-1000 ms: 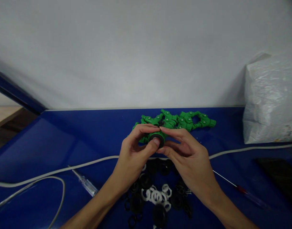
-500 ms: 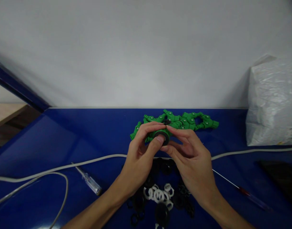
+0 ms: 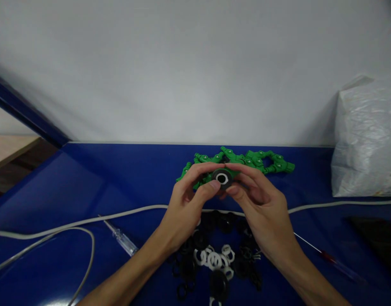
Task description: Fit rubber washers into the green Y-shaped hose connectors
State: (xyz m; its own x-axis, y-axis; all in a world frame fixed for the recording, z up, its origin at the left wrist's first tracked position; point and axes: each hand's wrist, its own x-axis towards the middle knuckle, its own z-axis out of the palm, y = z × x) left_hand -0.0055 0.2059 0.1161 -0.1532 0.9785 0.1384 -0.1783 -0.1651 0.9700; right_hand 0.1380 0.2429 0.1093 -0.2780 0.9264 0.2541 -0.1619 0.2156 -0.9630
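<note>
Both hands hold a green hose connector with a black ring collar turned toward me. Inside the collar a white ring surrounds a dark hole. My left hand grips it from the left, its thumb by the lower rim and fingers over the top. From the right, my right hand closes on it with forefinger on top and thumb at the lower right. The fingers hide most of the connector's body. Just behind lie several green Y-shaped hose connectors. Below the hands are several white rings and black rings and caps.
A white cable crosses the blue table. A clear-handled screwdriver lies left, partly behind my left forearm; a long red-and-clear one lies right. A plastic-wrapped package stands back right, with a dark flat object before it.
My left thumb has slid off the collar's opening to its lower left edge, so the white ring and hole now show. Both hands still hold the connector.
</note>
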